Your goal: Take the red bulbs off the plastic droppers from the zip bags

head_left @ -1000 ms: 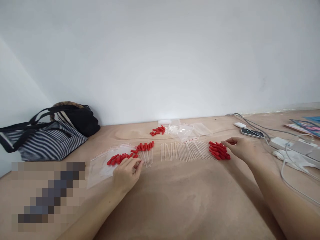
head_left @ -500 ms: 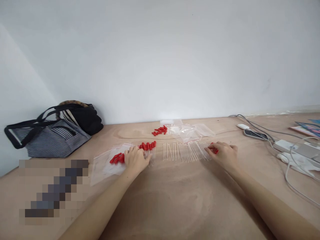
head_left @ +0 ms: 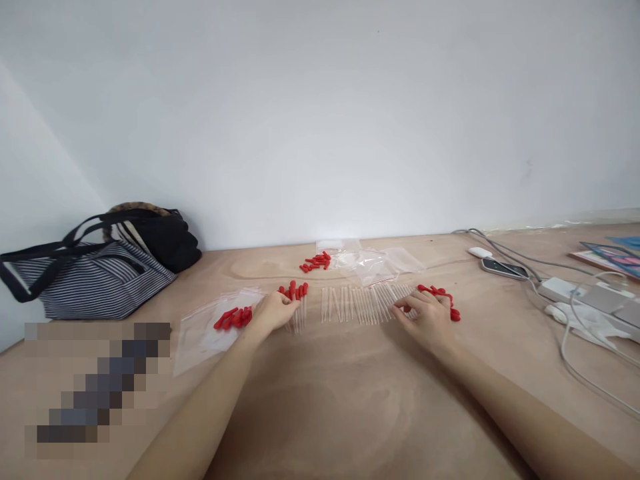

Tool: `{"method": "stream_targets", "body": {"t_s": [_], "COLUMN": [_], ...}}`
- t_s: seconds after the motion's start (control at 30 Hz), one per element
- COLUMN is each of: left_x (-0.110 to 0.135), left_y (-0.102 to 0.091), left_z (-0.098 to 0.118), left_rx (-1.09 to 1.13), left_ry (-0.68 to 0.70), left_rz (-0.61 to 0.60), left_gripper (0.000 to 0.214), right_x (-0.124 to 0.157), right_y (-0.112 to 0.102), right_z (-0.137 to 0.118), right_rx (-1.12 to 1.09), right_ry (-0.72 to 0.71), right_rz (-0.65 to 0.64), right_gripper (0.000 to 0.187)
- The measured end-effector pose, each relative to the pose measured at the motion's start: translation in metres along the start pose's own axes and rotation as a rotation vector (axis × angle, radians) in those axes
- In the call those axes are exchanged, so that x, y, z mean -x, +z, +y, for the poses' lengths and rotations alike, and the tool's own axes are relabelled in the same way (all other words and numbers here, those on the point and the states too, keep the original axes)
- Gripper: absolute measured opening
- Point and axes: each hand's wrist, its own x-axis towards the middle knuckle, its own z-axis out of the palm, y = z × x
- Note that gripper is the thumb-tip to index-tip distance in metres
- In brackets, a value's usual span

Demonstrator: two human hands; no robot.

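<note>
Several droppers with red rubber bulbs lie side by side, and my left hand (head_left: 273, 312) is closed at them, fingertips pinching one red-topped dropper (head_left: 293, 289) whose bulb stands above the others. My right hand (head_left: 425, 317) is closed at the right part of a row of clear glass dropper tubes (head_left: 357, 305). A bit of a red rubber bulb (head_left: 408, 309) shows between its fingers. More loose red bulbs (head_left: 440, 291) lie just behind and beside this hand. Left of my left hand, red bulbs (head_left: 234, 319) rest on clear plastic zip bags (head_left: 193, 340).
Further back lie red bulbs (head_left: 316, 262) and clear plastic bags (head_left: 385, 265). A striped bag (head_left: 100, 283) and a black bag (head_left: 173, 243) stand at left. On the right are a phone-like device (head_left: 505, 269), a power strip (head_left: 560, 289) and cables. A blurred patch covers the front left.
My right hand has moved left and nearer over the glass tubes, uncovering the red bulbs behind it. The fingers of my left hand have come together on a dropper, whose bulb is now raised.
</note>
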Motion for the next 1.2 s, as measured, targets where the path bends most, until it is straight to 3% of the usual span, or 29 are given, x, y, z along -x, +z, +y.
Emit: {"method": "stream_targets", "body": {"t_s": [0.1, 0.17, 0.23, 0.3, 0.4, 0.47, 0.57, 0.63, 0.73, 0.8, 0.97, 1.2], "left_x": [0.024, 0.042, 0.057, 0.066, 0.068, 0.064, 0.056, 0.052, 0.051, 0.053, 0.060, 0.060], "left_y": [0.004, 0.014, 0.028, 0.043, 0.059, 0.063, 0.058, 0.053, 0.049, 0.050, 0.052, 0.042], "left_z": [0.009, 0.016, 0.023, 0.026, 0.021, 0.010, -0.012, -0.024, -0.031, -0.030, -0.025, -0.029], "left_rx": [0.147, 0.293, 0.654, 0.904, 1.012, 0.951, 0.708, 0.478, 0.169, 0.047, -0.060, -0.143], "left_ry": [0.164, 0.272, 0.365, 0.385, 0.373, 0.387, 0.483, 0.662, 0.978, 1.094, 1.124, 1.123], "left_rz": [-0.053, -0.083, -0.097, -0.109, -0.111, -0.055, 0.205, 0.349, 0.472, 0.536, 0.643, 0.718], "left_gripper": [0.031, 0.034, 0.035, 0.034, 0.033, 0.032, 0.036, 0.035, 0.016, 0.014, 0.019, 0.026], "right_x": [0.007, 0.012, 0.016, 0.018, 0.017, 0.015, 0.012, 0.012, 0.016, 0.020, 0.027, 0.025], "right_y": [0.000, 0.003, 0.009, 0.017, 0.028, 0.030, 0.027, 0.024, 0.026, 0.029, 0.030, 0.028], "right_z": [-0.028, -0.051, -0.074, -0.090, -0.098, -0.093, -0.082, -0.076, -0.074, -0.075, -0.079, -0.075], "right_rx": [-0.198, -0.404, -0.623, -0.833, -1.004, -0.894, -0.558, -0.399, -0.279, -0.233, -0.168, -0.223], "right_ry": [-0.035, -0.022, 0.073, 0.185, 0.272, 0.238, 0.021, -0.153, -0.342, -0.430, -0.529, -0.451], "right_rz": [-0.053, -0.180, -0.319, -0.437, -0.556, -0.549, -0.441, -0.358, -0.259, -0.200, -0.096, -0.146], "right_gripper": [0.022, 0.024, 0.029, 0.035, 0.041, 0.037, 0.024, 0.020, 0.017, 0.016, 0.019, 0.022]}}
